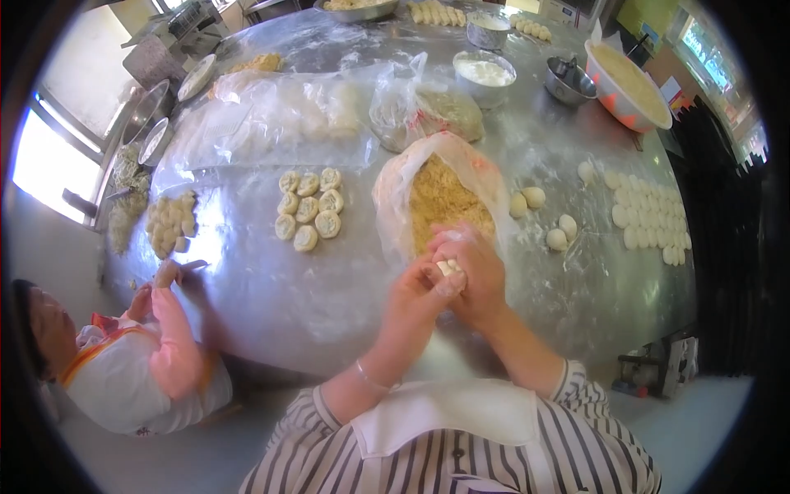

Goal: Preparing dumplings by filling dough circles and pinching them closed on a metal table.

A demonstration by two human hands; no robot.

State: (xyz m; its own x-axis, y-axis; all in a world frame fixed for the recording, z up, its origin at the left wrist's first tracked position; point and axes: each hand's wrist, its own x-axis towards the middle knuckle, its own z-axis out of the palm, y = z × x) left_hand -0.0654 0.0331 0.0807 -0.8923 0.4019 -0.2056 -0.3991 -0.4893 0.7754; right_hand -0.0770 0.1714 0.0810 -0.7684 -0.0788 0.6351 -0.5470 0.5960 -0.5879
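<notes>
Both hands meet around a small piece of white dough point(450, 267) in front of me. My left hand point(426, 285) presses its thumb and fingers against the dough, while my right hand point(474, 272) cups it from the other side. Most of the piece is hidden by the fingers. Just beyond them lies an open plastic bag point(395, 185) with crumbly yellow-brown filling point(445, 197) in it. To the right of the bag are a few smooth dough balls point(534, 197). Left of it, several round pieces with pinched tops point(307, 210) sit in a cluster.
A co-worker point(123, 364) at the left holds a knife near cut dough pieces point(171, 223). Rows of dough balls point(648, 213) lie at the right. Farther back are a clear plastic sheet point(278, 117), a bowl of white flour point(485, 74) and a large orange-patterned basin point(629, 86).
</notes>
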